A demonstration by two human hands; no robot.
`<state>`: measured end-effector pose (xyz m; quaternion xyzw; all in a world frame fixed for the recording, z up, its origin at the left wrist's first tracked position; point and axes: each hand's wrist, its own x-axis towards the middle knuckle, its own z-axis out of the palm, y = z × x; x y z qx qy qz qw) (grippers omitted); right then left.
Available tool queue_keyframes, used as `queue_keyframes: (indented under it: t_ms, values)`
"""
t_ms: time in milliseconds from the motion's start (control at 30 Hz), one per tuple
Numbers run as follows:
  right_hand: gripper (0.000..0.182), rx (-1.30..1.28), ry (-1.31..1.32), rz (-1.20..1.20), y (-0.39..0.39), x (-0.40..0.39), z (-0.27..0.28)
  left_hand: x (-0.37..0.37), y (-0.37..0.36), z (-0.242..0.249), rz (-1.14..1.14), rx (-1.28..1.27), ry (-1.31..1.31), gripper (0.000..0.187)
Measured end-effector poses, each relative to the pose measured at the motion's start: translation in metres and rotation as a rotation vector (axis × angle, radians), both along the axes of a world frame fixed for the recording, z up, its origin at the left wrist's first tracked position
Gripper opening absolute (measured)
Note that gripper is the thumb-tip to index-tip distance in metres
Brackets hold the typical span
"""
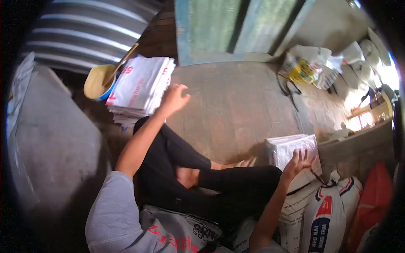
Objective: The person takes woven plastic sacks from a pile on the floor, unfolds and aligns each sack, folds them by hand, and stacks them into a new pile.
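Left hand (174, 100) fingers spread by sack stack (139, 86), right hand (296, 163) flat on sacks (291, 149)

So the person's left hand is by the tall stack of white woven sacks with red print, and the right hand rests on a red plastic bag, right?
Not quite. In the head view the right hand rests on a small stack of white folded sacks, not a red bag. The left hand is indeed by the tall stack of white woven sacks with red print.
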<state>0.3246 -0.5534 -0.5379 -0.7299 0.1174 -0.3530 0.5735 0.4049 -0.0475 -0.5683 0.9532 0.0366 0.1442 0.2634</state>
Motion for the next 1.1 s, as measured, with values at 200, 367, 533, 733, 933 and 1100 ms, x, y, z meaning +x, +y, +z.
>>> queue_keyframes:
  t_ms: [200, 367, 533, 733, 933, 1100]
  values:
    - [0.058, 0.302, -0.024, 0.737, 0.125, 0.070, 0.069, -0.063, 0.108, 0.005, 0.395, 0.242, 0.432, 0.069]
    - [0.049, 0.349, 0.301, 0.970, 0.159, 0.090, -0.033, -0.073, 0.138, -0.021, 0.219, 0.140, 0.244, 0.058]
    - [0.044, 0.063, 0.441, 1.109, 0.155, 0.057, -0.039, -0.071, 0.136, -0.024, 0.254, 0.097, 0.148, 0.034]
    - [0.061, 0.256, 0.635, 1.321, 0.161, 0.054, -0.017, -0.015, 0.042, 0.063, 0.140, -0.025, -0.196, 0.030]
    - [0.086, 1.084, 0.855, 1.391, 0.170, 0.051, -0.020, 0.028, -0.091, 0.140, -0.220, -1.147, -0.284, 0.033]
    - [0.074, 1.014, 0.112, 0.814, 0.140, 0.070, -0.012, 0.022, -0.148, 0.114, -0.206, -1.489, -0.139, 0.036]
